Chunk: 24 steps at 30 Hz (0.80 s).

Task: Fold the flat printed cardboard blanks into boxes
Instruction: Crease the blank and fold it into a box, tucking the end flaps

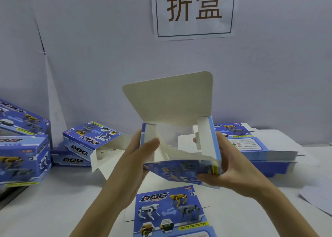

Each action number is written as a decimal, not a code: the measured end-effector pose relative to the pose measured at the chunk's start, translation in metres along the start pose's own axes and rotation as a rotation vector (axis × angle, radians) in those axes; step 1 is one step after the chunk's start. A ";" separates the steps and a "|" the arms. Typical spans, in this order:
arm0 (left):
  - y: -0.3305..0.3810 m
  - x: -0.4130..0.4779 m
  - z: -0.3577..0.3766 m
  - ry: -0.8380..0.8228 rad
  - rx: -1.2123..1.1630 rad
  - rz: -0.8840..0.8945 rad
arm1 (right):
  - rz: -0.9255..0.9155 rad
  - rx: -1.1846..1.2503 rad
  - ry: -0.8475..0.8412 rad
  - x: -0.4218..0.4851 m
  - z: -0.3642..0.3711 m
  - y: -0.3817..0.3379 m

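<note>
I hold a half-formed blue printed box (181, 170) above the table, its open end toward me and its large white lid flap (168, 100) standing up. My left hand (142, 154) grips the box's left wall, thumb lying inside on the white inner face. My right hand (226, 166) grips the right wall and lower corner, with a fingertip showing inside by the small side flap. A flat printed blank (170, 213) lies on the table right under the box.
A stack of flat blanks (256, 147) sits at the right. Folded blue boxes (23, 157) stand at the left, and one open-ended box (93, 138) lies left of centre. A white sign with two large characters (195, 8) hangs on the wall behind.
</note>
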<state>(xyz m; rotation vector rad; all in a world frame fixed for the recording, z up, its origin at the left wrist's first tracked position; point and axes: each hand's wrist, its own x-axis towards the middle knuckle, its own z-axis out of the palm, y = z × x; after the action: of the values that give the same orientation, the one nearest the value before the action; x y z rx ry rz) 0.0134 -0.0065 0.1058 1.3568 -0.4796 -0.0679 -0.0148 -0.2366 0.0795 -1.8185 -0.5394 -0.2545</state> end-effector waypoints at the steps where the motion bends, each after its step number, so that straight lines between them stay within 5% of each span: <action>1: -0.001 -0.001 -0.002 0.096 0.130 0.010 | 0.003 -0.017 -0.003 0.000 0.003 0.000; 6: -0.002 0.000 -0.008 0.283 0.395 0.026 | 0.018 -0.105 -0.036 0.002 0.009 -0.003; 13: 0.000 -0.001 -0.010 0.204 0.427 0.087 | 0.200 -0.258 -0.150 -0.002 0.009 -0.002; 18: 0.005 0.003 -0.008 0.172 0.132 0.119 | 0.107 -0.038 0.257 0.010 0.019 -0.001; 21: -0.003 -0.002 0.000 0.026 0.440 0.190 | 0.099 0.010 0.403 0.012 0.026 -0.002; 24: -0.020 -0.005 0.007 -0.036 0.646 0.266 | 0.125 -0.037 0.336 0.010 0.033 -0.004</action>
<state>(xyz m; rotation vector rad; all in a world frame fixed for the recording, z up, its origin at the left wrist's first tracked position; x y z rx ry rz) 0.0105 -0.0153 0.0862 1.9076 -0.7475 0.3067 -0.0114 -0.2018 0.0769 -1.7885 -0.1862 -0.4756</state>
